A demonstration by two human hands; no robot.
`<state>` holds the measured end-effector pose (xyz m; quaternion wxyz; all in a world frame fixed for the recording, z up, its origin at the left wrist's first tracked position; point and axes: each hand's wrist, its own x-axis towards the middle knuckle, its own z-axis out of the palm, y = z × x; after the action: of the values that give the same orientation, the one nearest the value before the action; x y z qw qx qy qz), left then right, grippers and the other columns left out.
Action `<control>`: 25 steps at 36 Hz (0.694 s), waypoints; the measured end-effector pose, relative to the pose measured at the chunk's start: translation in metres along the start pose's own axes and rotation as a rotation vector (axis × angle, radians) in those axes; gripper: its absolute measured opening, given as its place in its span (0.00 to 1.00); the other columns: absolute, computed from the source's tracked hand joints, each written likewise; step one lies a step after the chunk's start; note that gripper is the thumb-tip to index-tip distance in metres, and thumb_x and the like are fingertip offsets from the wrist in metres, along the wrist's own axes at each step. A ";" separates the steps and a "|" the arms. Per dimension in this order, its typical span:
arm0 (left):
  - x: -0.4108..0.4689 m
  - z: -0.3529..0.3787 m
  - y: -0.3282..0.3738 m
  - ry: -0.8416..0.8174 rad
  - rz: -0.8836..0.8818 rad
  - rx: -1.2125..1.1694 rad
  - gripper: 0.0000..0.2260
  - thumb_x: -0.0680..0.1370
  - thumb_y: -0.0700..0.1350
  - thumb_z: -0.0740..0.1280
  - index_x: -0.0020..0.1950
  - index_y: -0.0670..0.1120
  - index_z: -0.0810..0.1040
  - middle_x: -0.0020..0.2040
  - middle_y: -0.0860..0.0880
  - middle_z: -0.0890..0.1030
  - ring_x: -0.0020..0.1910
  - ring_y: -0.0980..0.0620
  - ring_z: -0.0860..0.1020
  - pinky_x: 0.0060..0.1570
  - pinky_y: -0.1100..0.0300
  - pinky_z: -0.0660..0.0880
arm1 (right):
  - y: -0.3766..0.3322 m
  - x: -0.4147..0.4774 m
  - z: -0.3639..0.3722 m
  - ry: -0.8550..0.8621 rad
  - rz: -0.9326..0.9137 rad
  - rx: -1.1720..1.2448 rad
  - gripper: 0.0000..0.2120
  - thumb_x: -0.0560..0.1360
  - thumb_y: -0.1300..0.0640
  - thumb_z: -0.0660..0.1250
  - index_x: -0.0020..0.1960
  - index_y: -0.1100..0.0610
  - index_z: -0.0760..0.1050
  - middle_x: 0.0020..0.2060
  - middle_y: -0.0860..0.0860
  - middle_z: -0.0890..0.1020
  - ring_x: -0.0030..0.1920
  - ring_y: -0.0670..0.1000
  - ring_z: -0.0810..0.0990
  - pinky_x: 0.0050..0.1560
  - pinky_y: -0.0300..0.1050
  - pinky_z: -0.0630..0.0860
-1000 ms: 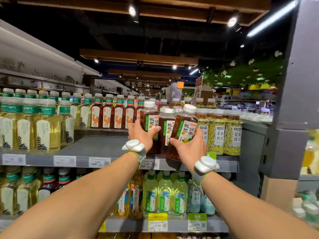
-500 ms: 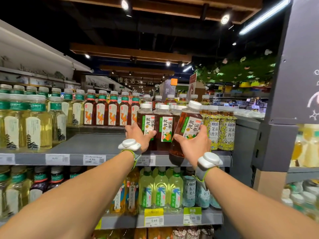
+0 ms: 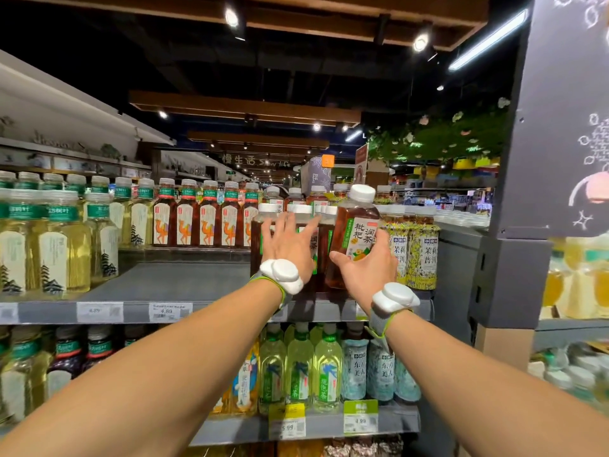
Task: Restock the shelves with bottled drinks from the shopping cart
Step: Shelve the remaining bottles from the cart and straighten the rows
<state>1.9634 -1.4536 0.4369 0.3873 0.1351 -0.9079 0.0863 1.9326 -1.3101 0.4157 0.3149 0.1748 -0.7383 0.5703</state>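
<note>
At the far left of the frame, pale yellow plastic bottles with white labels and green neck bands (image 3: 49,249) stand on the grey metal shelf (image 3: 158,285). To their right and further back runs a row of dark red-brown bottles with orange-figured labels (image 3: 207,222), with a bare stretch of shelf in front of it. White price tags (image 3: 168,312) sit on the shelf's front edge.

Near the centre, the left hand (image 3: 288,250), a white wrist device (image 3: 281,275) strapped behind it, lies against a cluster of dark brown tea bottles with white caps (image 3: 258,245). Its fingers (image 3: 296,225) are straight and spread, touching the bottle fronts and holding nothing.

Just right of centre, the right hand (image 3: 365,272) grips a brown tea bottle with a white cap and a white and green label (image 3: 356,232), fingers curled round its lower half and thumb on its left side. This bottle tilts, cap leaning right, between the cluster and the yellow floral-labelled bottles (image 3: 423,255) standing on the shelf's right end. Whether its base touches the shelf I cannot tell.

On the shelf below, at lower centre, stand light green bottles (image 3: 300,371) and, to their right, pale blue bottles (image 3: 379,371).
</note>
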 end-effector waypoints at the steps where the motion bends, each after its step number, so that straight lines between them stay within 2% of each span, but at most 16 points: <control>1: -0.001 0.002 0.000 0.009 0.003 0.016 0.35 0.76 0.50 0.67 0.80 0.61 0.55 0.79 0.42 0.59 0.79 0.44 0.53 0.76 0.43 0.48 | 0.002 0.001 0.002 0.000 -0.003 0.003 0.29 0.65 0.52 0.81 0.59 0.52 0.69 0.43 0.45 0.81 0.45 0.51 0.80 0.45 0.40 0.70; 7: 0.000 0.001 -0.003 0.037 0.024 0.022 0.27 0.80 0.47 0.63 0.77 0.59 0.60 0.78 0.43 0.64 0.78 0.44 0.58 0.75 0.43 0.48 | 0.007 0.009 0.011 -0.003 -0.005 0.006 0.33 0.65 0.51 0.81 0.63 0.54 0.69 0.52 0.51 0.83 0.54 0.57 0.79 0.53 0.47 0.75; 10: 0.001 -0.002 -0.004 0.017 0.038 0.021 0.29 0.78 0.45 0.65 0.77 0.60 0.60 0.77 0.43 0.64 0.78 0.44 0.58 0.76 0.43 0.47 | 0.010 0.010 0.019 0.008 -0.009 0.000 0.36 0.64 0.49 0.82 0.65 0.55 0.68 0.55 0.53 0.81 0.56 0.58 0.79 0.57 0.53 0.77; 14: 0.003 -0.003 -0.009 -0.008 0.038 -0.010 0.33 0.75 0.45 0.68 0.77 0.61 0.60 0.78 0.44 0.64 0.78 0.45 0.57 0.77 0.42 0.46 | 0.013 0.010 0.030 -0.003 -0.013 -0.040 0.37 0.64 0.51 0.82 0.66 0.58 0.69 0.60 0.56 0.73 0.57 0.58 0.76 0.56 0.48 0.72; 18: 0.003 0.000 -0.009 0.002 0.042 -0.024 0.30 0.78 0.49 0.66 0.78 0.61 0.60 0.78 0.45 0.65 0.78 0.45 0.58 0.77 0.43 0.46 | 0.022 0.008 0.040 -0.073 -0.029 -0.118 0.38 0.66 0.50 0.81 0.69 0.59 0.68 0.63 0.58 0.72 0.62 0.61 0.73 0.62 0.53 0.72; 21: 0.004 0.003 -0.012 0.003 0.040 -0.028 0.28 0.79 0.50 0.66 0.77 0.61 0.61 0.77 0.45 0.65 0.78 0.44 0.58 0.77 0.42 0.46 | 0.028 0.005 0.045 -0.113 -0.018 -0.166 0.42 0.67 0.49 0.80 0.74 0.60 0.64 0.68 0.58 0.71 0.68 0.61 0.71 0.67 0.52 0.68; 23: 0.005 0.006 -0.013 0.009 0.050 -0.021 0.28 0.78 0.51 0.67 0.77 0.61 0.61 0.77 0.46 0.66 0.78 0.44 0.59 0.77 0.42 0.47 | 0.029 0.004 0.045 -0.124 -0.012 -0.179 0.44 0.68 0.51 0.80 0.75 0.61 0.60 0.69 0.59 0.73 0.68 0.61 0.71 0.65 0.51 0.68; 25: 0.005 0.007 -0.013 0.007 0.056 -0.025 0.28 0.78 0.51 0.66 0.77 0.61 0.61 0.77 0.46 0.66 0.78 0.45 0.59 0.77 0.42 0.47 | 0.027 0.006 0.043 -0.121 -0.026 -0.216 0.41 0.69 0.51 0.79 0.72 0.61 0.60 0.64 0.60 0.77 0.63 0.63 0.76 0.58 0.51 0.72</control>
<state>1.9588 -1.4686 0.4365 0.3897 0.1046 -0.9109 0.0864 1.9004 -1.3428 0.3931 0.2940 0.1835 -0.8107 0.4718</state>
